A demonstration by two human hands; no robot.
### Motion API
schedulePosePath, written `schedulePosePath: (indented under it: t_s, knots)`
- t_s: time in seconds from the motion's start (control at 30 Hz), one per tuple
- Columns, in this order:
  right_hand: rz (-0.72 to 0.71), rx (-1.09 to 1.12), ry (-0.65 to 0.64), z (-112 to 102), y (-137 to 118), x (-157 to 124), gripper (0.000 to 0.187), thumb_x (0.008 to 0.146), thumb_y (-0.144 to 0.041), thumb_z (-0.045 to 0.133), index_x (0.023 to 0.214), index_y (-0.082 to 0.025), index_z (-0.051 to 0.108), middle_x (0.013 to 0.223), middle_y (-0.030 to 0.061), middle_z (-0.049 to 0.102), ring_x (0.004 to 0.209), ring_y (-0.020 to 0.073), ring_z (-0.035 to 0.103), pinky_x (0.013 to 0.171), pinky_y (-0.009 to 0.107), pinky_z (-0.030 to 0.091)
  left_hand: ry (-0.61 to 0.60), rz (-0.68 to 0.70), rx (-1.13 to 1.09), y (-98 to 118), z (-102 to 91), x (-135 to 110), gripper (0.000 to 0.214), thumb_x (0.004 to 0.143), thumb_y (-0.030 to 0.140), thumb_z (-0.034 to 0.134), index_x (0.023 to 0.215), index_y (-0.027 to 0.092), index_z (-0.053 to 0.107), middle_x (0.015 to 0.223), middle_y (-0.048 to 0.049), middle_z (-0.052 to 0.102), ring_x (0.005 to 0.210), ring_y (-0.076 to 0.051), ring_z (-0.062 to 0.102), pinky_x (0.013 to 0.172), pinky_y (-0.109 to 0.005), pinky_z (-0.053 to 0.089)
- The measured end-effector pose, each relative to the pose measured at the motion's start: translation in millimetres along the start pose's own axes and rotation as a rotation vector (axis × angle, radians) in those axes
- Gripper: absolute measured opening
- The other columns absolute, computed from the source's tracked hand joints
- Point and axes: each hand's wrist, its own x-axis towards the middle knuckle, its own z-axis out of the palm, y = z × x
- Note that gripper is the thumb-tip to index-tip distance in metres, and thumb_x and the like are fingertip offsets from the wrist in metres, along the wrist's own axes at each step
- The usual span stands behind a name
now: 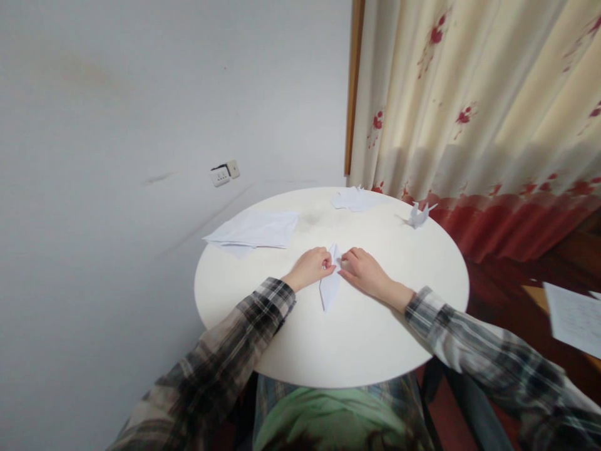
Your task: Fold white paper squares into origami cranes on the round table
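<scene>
A narrow, diamond-shaped piece of folded white paper (330, 292) lies on the round white table (323, 357), one point towards me and the other away. My left hand (310, 267) is closed at its left edge, the thumb pressing on the paper's middle. From the other side my right hand (365, 272) has curled fingers and thumb pinching the right edge. Exactly how the fingertips meet the paper is partly hidden.
A stack of white paper sheets (256, 228) lies at the table's left. Folded paper pieces (354, 198) lie at the far edge, and a folded paper crane (417, 216) stands at the far right. The wall (117, 156) borders the left; a curtain (436, 125) hangs beyond.
</scene>
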Motion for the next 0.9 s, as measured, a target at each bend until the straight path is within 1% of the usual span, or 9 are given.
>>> schedulePosePath:
  t_s: [0.1,0.2,0.27,0.37,0.5,0.57,0.73,0.83,0.9]
  knots:
    - [-0.124,0.098,-0.025,-2,-1,1,0.019,0.082,-0.017,0.046,0.099,-0.016,0.054,0.094,0.0091,0.056,0.088,0.0177,0.050,0.076,0.031,0.040,0.006,0.071,-0.107,-2,-2.6,2,0.007,0.070,0.017,0.056,0.063,0.016,0.055,0.070,-0.0007,0.052,0.072,-0.013,0.049,0.068,-0.024,0.039]
    - [-0.178,0.152,-0.057,-2,1,1,0.021,0.082,-0.013,0.043,0.098,-0.017,0.057,0.089,0.0070,0.061,0.085,0.0158,0.053,0.076,0.029,0.042,-0.056,0.068,-0.261,-7,-7.8,2,0.007,0.071,0.018,0.056,0.065,0.014,0.056,0.070,-0.0005,0.053,0.068,-0.011,0.050,0.065,-0.023,0.041]
    - [-0.189,0.149,-0.061,-2,5,0,0.022,0.083,-0.014,0.042,0.097,-0.017,0.059,0.091,0.0071,0.062,0.087,0.0160,0.054,0.078,0.029,0.042,-0.119,0.091,-0.363,-11,-12.6,1,0.007,0.072,0.019,0.055,0.072,0.013,0.059,0.077,-0.0023,0.056,0.072,-0.012,0.053,0.070,-0.024,0.043]
    - [-0.198,0.114,-0.069,-1,10,-2,0.025,0.082,-0.015,0.042,0.099,-0.016,0.060,0.093,0.0084,0.063,0.089,0.0169,0.055,0.079,0.030,0.042,-0.224,0.137,-0.419,-16,-19.6,-2,0.018,0.074,0.013,0.049,0.085,0.015,0.062,0.091,-0.0040,0.058,0.087,-0.013,0.054,0.084,-0.027,0.041]
    - [-0.203,0.066,-0.093,-4,11,-3,0.028,0.078,-0.018,0.046,0.103,-0.014,0.058,0.094,0.0101,0.063,0.090,0.0186,0.055,0.079,0.032,0.042,-0.336,0.163,-0.378,-19,-24.2,-6,0.038,0.065,0.007,0.054,0.100,0.020,0.060,0.107,-0.0035,0.054,0.105,-0.016,0.048,0.098,-0.031,0.032]
    - [-0.212,0.056,-0.111,-6,10,-3,0.029,0.077,-0.019,0.047,0.104,-0.013,0.057,0.094,0.0102,0.063,0.090,0.0190,0.054,0.079,0.032,0.041,-0.340,0.166,-0.364,-19,-24.6,-7,0.040,0.065,0.011,0.057,0.104,0.021,0.059,0.110,-0.0039,0.052,0.108,-0.017,0.046,0.100,-0.031,0.031]
    - [-0.215,0.043,-0.125,-10,8,-3,0.029,0.077,-0.022,0.047,0.104,-0.013,0.057,0.094,0.0104,0.062,0.089,0.0193,0.054,0.079,0.032,0.041,-0.314,0.203,-0.402,-18,-22.7,-8,0.032,0.072,0.023,0.060,0.103,0.022,0.060,0.109,-0.0045,0.052,0.106,-0.015,0.047,0.098,-0.029,0.032]
    - [-0.217,0.038,-0.131,-12,7,-2,0.029,0.078,-0.021,0.045,0.103,-0.013,0.056,0.094,0.0102,0.062,0.088,0.0189,0.054,0.079,0.031,0.040,-0.261,0.199,-0.451,-18,-18.7,-7,0.022,0.077,0.024,0.056,0.097,0.020,0.063,0.102,-0.0047,0.055,0.099,-0.014,0.051,0.093,-0.027,0.036]
    - [-0.224,0.039,-0.137,-13,6,-2,0.028,0.079,-0.022,0.044,0.103,-0.013,0.056,0.093,0.0098,0.061,0.088,0.0186,0.054,0.079,0.031,0.040,-0.208,0.149,-0.470,-17,-14.7,-5,0.017,0.079,0.022,0.053,0.089,0.018,0.065,0.095,-0.0047,0.057,0.093,-0.013,0.053,0.089,-0.026,0.039]
